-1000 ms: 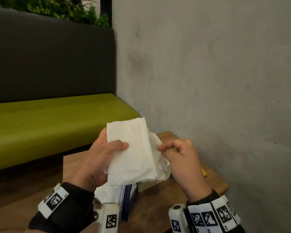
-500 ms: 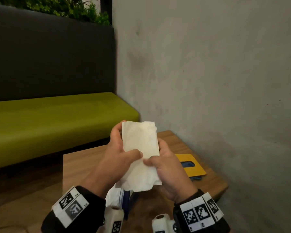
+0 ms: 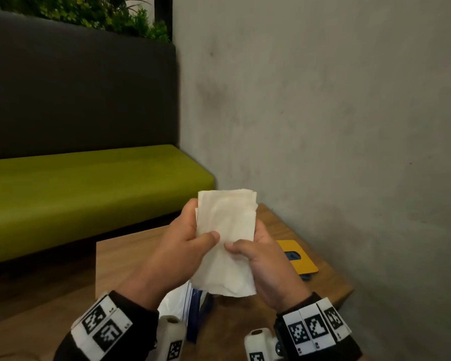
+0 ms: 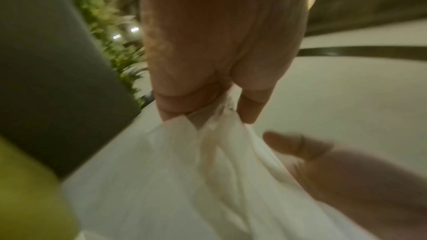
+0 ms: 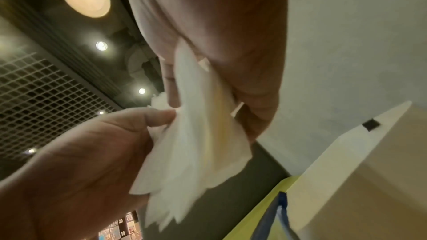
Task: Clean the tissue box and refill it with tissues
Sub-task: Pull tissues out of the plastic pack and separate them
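Both hands hold the tissues [image 3: 225, 241] upright above the table [image 3: 130, 254], near edge. Left hand [image 3: 179, 246] & right hand [image 3: 262, 259]: fingers curled behind the stack, thumbs pinching its front. Yellow lid [image 3: 298, 257] lies far right by wall. No legible writing; wrist tags show b/w codes only.

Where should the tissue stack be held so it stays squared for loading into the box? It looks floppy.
Grip the tissue stack at its long side edges, one hand from each side, thumbs across the front near the middle, as the left hand and right hand do now. Its lower end hangs limp, so lower support would likely help.
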Motion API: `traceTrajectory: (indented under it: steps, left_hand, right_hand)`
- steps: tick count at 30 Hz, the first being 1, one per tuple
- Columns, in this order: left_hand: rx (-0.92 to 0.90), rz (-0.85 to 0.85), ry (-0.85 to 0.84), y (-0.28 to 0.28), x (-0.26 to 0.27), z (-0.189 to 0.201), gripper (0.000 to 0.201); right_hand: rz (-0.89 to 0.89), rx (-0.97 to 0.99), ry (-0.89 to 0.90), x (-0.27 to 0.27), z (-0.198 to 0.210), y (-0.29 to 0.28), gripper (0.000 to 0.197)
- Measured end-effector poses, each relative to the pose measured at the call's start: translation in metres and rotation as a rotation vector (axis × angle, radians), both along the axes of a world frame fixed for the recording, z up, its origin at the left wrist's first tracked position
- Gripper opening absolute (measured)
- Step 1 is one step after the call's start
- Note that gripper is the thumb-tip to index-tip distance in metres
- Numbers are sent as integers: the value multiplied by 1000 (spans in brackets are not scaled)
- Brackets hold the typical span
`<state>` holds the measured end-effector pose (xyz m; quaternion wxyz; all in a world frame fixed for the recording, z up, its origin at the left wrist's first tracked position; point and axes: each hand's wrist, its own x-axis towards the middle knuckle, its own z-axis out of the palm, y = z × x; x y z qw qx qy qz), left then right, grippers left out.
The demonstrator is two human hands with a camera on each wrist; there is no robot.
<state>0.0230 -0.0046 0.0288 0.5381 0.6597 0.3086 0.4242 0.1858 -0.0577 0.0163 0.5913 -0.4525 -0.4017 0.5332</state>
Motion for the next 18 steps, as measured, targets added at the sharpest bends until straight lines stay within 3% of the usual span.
traceTrajectory:
  steps: [4, 7, 11, 18]
  left_hand:
    - [2, -105, -50, -8, 2, 2, 44]
    - [-75, -153, -124, -6, -1, 5, 46]
    - [-139, -70, -198, 1, -6, 8, 38]
    - [-153, 51, -250, 8, -21, 15, 52]
  right_hand:
    - [-62, 5, -53, 3, -1, 2, 34]
    - [-154, 53, 20, 11, -1, 3, 30]
    - [-190, 89, 98, 23, 0, 1, 36]
    - [-307, 31, 84, 41, 5, -3, 30]
